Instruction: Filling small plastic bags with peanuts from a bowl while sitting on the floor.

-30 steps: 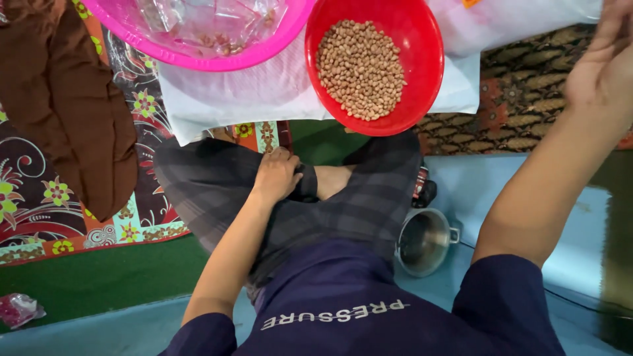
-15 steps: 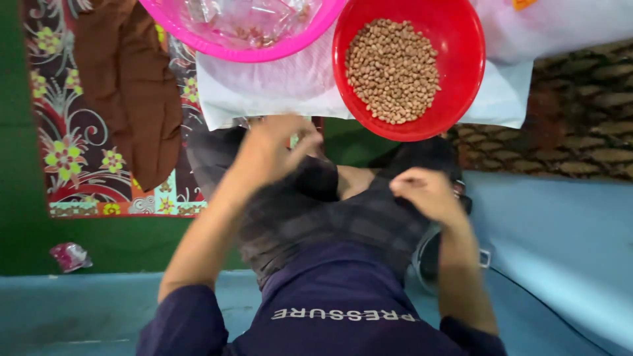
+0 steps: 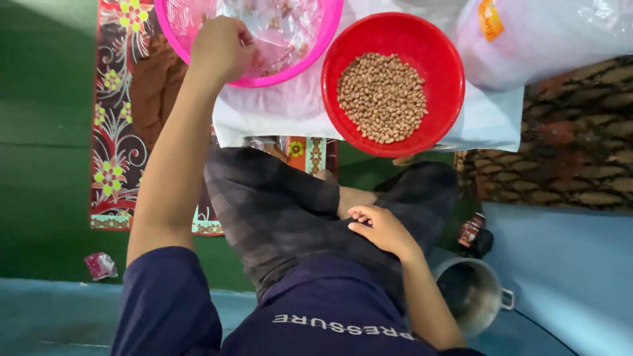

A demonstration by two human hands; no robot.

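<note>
I see my left hand reaching into the pink basket, a round perforated plastic one, its rim under my wrist. It holds clear plastic bags, crumpled and glossy, lying loose just beyond my fingers, touching them as far as I can tell. The basket sits on a white sheet, well ahead of my right hand, which lies flat on my crossed legs.
</note>
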